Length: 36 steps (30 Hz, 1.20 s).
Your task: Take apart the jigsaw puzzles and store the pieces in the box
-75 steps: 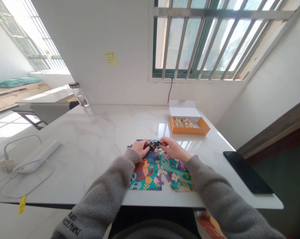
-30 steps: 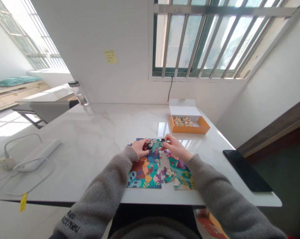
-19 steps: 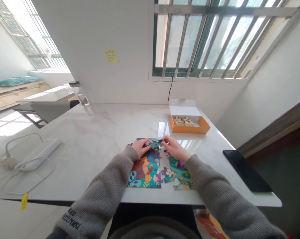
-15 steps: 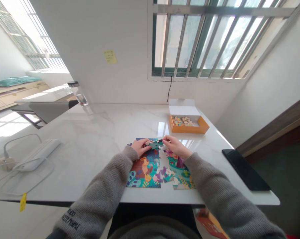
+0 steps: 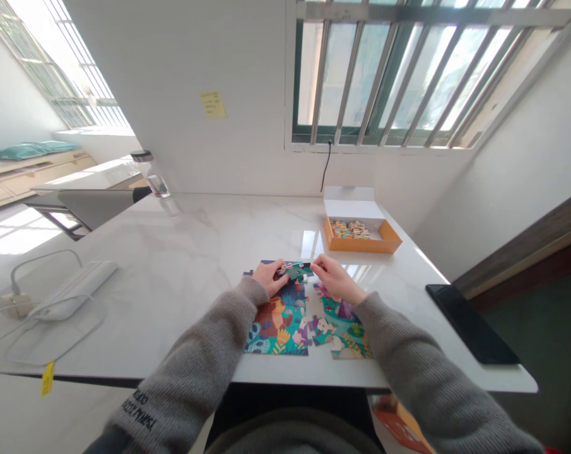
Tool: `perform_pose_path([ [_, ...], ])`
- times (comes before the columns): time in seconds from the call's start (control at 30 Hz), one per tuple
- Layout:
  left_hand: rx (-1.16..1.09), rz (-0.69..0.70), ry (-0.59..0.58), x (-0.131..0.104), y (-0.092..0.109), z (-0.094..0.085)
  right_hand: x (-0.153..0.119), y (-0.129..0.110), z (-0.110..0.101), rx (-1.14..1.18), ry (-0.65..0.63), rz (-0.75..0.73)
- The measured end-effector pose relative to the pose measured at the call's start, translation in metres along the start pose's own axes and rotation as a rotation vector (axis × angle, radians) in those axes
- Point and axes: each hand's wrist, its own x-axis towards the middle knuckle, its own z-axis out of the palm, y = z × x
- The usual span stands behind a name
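My left hand (image 5: 270,279) rests at the top of the left puzzle section (image 5: 276,321), its thumb and fingers closed on a few joined jigsaw pieces (image 5: 296,272) in green tones. These lie tilted over the upper part of that section. Pinched at their right end are the fingertips of my right hand (image 5: 333,277), at a dark bit of puzzle. Under my right wrist lies the right puzzle section (image 5: 349,328), partly covered by the sleeve. A narrow gap of white table runs between the two sections, with rabbit pictures along both edges.
An orange box (image 5: 363,244) with its lid up holds several puzzle pieces (image 5: 354,229) at the back right. A black tablet-like slab (image 5: 469,325) lies by the right edge. A white power strip (image 5: 81,290) with cables is at left, and a clear bottle (image 5: 156,180) stands behind.
The view has shifted slightly. Both hands keep nearly the same place at the joined pieces, which now show a little more of their green face.
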Motion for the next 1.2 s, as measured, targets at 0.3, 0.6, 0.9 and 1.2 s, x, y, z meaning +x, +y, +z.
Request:
perform_pose_path([
  [0.3, -0.012, 0.027, -0.002, 0.0, 0.0, -0.001, 0.006, 0.008, -0.011, 0.046, -0.088, -0.079],
  [0.6, 0.068, 0.016, -0.064, -0.001, 0.001, -0.003, 0.0, 0.003, 0.009, 0.024, -0.178, -0.088],
  [0.9, 0.289, 0.053, -0.118, -0.004, 0.003, 0.003, -0.003, -0.001, 0.02, -0.156, -0.183, -0.128],
  [1.2, 0.33, 0.031, -0.077, -0.004, 0.008, 0.004, -0.017, -0.024, -0.02, -0.41, -0.338, -0.09],
])
